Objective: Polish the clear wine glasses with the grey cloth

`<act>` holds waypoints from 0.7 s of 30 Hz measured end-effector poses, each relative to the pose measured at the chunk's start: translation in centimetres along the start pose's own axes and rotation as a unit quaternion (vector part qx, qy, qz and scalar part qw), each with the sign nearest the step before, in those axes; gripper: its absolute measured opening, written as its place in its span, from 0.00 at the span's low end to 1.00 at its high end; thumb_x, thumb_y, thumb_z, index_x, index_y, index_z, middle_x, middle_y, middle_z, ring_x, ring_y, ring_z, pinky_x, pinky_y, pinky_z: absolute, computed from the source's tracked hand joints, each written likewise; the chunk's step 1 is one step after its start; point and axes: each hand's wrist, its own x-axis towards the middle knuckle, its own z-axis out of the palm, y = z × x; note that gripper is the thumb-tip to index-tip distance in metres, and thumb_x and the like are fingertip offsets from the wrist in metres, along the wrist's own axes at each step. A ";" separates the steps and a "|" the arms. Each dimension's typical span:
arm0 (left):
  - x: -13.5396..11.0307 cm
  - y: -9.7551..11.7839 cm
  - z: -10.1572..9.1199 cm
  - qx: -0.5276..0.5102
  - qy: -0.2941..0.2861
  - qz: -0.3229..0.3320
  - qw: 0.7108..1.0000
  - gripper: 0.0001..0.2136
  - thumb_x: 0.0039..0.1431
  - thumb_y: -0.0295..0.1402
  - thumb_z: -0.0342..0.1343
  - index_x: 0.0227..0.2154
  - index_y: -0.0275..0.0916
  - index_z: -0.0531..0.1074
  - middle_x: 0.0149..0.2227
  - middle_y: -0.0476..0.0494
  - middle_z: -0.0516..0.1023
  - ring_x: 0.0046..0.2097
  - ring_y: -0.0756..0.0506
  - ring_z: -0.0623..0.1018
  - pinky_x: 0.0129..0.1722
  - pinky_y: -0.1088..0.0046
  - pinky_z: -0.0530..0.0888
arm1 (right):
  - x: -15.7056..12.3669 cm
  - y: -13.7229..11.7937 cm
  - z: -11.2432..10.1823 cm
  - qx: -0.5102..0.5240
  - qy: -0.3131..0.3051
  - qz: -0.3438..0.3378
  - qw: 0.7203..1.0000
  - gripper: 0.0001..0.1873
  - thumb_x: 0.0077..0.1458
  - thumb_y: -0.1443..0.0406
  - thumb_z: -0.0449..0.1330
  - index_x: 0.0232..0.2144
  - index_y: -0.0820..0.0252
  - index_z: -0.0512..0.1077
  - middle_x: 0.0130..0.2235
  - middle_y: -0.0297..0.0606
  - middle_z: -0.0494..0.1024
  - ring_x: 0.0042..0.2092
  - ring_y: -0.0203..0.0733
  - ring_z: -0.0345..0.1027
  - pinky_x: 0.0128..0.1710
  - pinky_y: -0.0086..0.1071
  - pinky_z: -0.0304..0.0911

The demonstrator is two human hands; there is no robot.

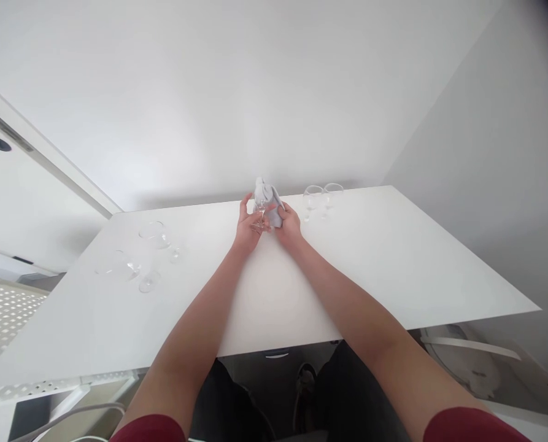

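Note:
A clear stemmed wine glass point(259, 212) stands between my hands over the far middle of the white table point(375, 270). My left hand point(247, 225) grips its stem and bowl from the left. My right hand point(286, 223) is closed on a pale grey cloth point(268, 195) that is bunched around and into the glass's bowl. Both arms reach forward from the near edge.
Two clear wine glasses point(320, 197) stand upright at the far edge, right of my hands. Two more glasses point(138, 258) lie on their sides on the left part of the table. A white perforated rack point(4, 313) sits below left; a white wall rises behind.

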 end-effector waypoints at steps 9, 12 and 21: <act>0.5 0.1 -1.3 -0.009 0.086 0.080 0.993 0.28 0.59 0.34 0.65 0.62 0.49 0.68 0.57 0.37 0.79 0.27 0.56 0.71 0.34 0.73 0.76 | 0.8 0.7 -0.4 0.032 0.071 0.006 0.997 0.11 0.53 0.61 0.67 0.36 0.53 0.71 0.35 0.31 0.79 0.38 0.39 0.73 0.34 0.31 0.70; 0.6 0.3 -1.4 -0.011 0.118 0.092 0.989 0.30 0.58 0.35 0.66 0.64 0.51 0.69 0.54 0.40 0.81 0.26 0.56 0.70 0.34 0.74 0.75 | 0.7 0.6 -0.1 0.044 0.059 0.000 0.997 0.12 0.52 0.59 0.68 0.35 0.53 0.70 0.36 0.32 0.79 0.40 0.41 0.73 0.36 0.33 0.71; 0.6 -0.8 -0.9 0.128 0.065 0.035 0.989 0.14 0.52 0.36 0.65 0.40 0.35 0.83 0.24 0.46 0.79 0.18 0.54 0.65 0.19 0.74 0.61 | -0.6 -1.3 0.7 0.076 -0.055 -0.058 0.994 0.12 0.58 0.53 0.59 0.30 0.53 0.66 0.31 0.35 0.74 0.36 0.46 0.70 0.35 0.39 0.70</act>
